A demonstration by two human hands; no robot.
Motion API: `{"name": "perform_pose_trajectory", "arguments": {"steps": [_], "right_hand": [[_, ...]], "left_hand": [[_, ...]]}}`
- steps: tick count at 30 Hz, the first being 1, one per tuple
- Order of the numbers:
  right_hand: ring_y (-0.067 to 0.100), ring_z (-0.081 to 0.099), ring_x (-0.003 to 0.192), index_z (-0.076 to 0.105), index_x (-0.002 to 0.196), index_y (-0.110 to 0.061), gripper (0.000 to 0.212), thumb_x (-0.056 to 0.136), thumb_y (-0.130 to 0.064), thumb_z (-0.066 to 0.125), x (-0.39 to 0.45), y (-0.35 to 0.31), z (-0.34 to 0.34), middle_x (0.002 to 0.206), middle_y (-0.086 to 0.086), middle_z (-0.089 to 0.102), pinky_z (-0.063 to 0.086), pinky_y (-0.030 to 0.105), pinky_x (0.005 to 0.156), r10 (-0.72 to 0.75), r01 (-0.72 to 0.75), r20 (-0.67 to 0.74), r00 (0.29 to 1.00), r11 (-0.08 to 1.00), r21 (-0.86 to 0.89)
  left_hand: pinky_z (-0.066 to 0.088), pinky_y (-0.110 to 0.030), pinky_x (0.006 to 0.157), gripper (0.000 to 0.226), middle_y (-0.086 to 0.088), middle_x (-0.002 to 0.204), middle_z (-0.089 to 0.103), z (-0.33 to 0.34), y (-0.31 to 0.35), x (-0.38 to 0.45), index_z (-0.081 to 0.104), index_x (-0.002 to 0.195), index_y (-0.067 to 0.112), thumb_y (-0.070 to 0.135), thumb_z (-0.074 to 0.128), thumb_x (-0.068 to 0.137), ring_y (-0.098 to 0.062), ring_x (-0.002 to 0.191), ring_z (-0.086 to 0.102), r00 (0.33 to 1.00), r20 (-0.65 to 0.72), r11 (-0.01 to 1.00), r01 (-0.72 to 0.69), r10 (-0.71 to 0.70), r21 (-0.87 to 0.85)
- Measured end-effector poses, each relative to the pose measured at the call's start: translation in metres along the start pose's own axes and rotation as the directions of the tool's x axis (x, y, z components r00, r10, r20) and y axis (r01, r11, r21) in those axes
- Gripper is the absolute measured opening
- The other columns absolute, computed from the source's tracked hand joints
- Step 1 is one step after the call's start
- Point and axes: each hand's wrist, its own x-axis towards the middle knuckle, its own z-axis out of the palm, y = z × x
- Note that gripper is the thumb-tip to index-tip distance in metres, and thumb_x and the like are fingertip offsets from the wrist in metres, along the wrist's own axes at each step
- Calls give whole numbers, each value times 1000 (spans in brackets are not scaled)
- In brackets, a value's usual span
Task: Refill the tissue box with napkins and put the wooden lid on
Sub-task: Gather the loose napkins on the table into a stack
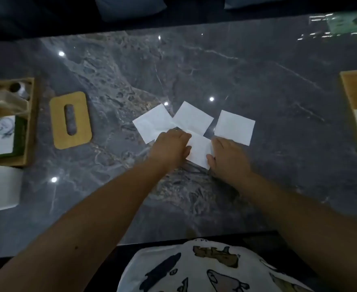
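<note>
Several white folded napkins lie in the middle of the dark marble table: one at the left, one behind my hands, one at the right. Between my hands lies another napkin. My left hand presses on its left edge and my right hand grips its right edge. The wooden lid with its oval slot lies flat at the left. A wooden box with a white napkin inside stands at the right edge, partly cut off.
A wooden tray at the far left holds a small bottle, a clear wrapper and a printed card. A white box stands below it. Cushions sit beyond the table's far edge. My patterned shirt shows at the bottom.
</note>
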Motion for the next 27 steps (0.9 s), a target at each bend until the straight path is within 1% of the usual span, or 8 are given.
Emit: {"name": "perform_pose_trajectory", "arguments": {"steps": [7,12,14,17,20,23,24,27], "right_hand": [[27,53,113,44,135,-14,44,97,-35,46,17,-4,4,130,10,55,43,41,96,158,-158,-43,986,987,16],[26,60,95,65,100,-18,14,92,-24,55,33,-5,-3,104,6,65,47,44,90,271,-273,43,962,934,229],[26,60,91,66,87,-20,12,90,-21,54,35,-3,-5,97,5,63,47,44,86,284,-288,52,957,923,256],[24,58,87,60,79,-21,12,89,-20,56,34,1,-8,93,4,60,48,43,81,280,-279,42,959,909,310],[22,57,85,54,79,-21,11,90,-19,56,31,3,-12,88,1,56,50,41,78,230,-224,30,973,902,369],[19,56,81,53,88,-17,4,91,-17,55,27,10,-14,86,0,59,45,31,69,222,-213,31,974,872,441],[18,57,81,54,93,-17,3,92,-18,56,26,12,-16,88,-1,59,46,31,71,219,-210,37,975,854,476],[13,57,87,58,111,-17,19,92,-20,59,21,21,-21,93,-6,59,46,27,79,214,-211,62,975,801,560]], "left_hand": [[44,-44,98,40,-10,134,58,8,-9,39,53,135,16,30,50,97,-31,116,55,997,-38,994,-68,72,86],[42,-42,95,38,-10,129,59,12,-14,50,55,132,16,29,51,96,-31,113,54,995,-56,990,-77,84,120],[42,-41,92,35,-10,122,61,14,-16,51,57,128,17,28,50,96,-30,108,54,994,-64,987,-81,91,137],[42,-40,88,32,-10,116,61,15,-17,52,61,125,18,28,48,97,-30,105,54,994,-80,991,-67,77,113],[42,-39,87,29,-9,113,62,13,-15,51,66,117,18,31,49,98,-29,103,55,993,-91,996,-71,76,56],[43,-40,87,26,-6,114,64,10,-13,50,68,111,20,34,52,96,-26,102,58,992,-92,995,-88,82,-54],[43,-40,87,25,-4,113,66,8,-12,48,68,110,20,34,52,96,-25,100,59,994,-76,991,-87,80,-100],[47,-39,88,24,-3,110,70,1,-5,45,66,109,17,31,51,97,-24,97,63,998,-12,959,-68,67,-276]]}}
